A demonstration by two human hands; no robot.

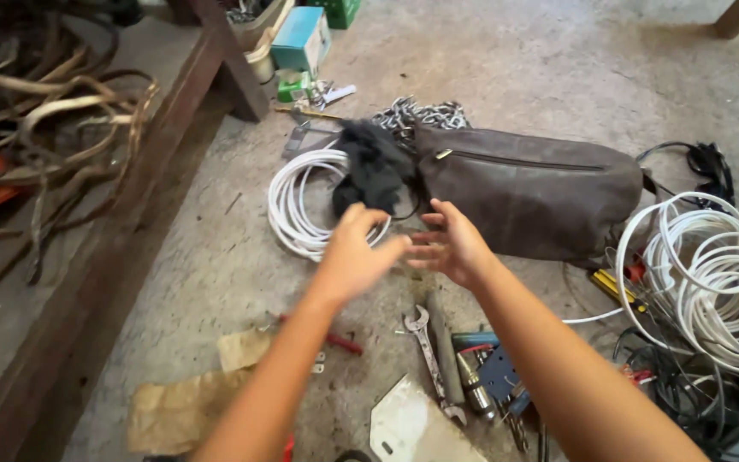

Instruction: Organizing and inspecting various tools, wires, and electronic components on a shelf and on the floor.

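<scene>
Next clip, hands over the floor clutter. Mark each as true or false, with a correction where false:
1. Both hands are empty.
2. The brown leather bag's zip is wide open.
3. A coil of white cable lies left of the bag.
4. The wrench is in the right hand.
1. True: the left hand and right hand are open and hold nothing.
2. False: the zip on the brown leather bag looks closed.
3. True: a white cable coil lies left of it, partly under a black cloth.
4. False: the wrench lies on the floor below the hands.
</scene>
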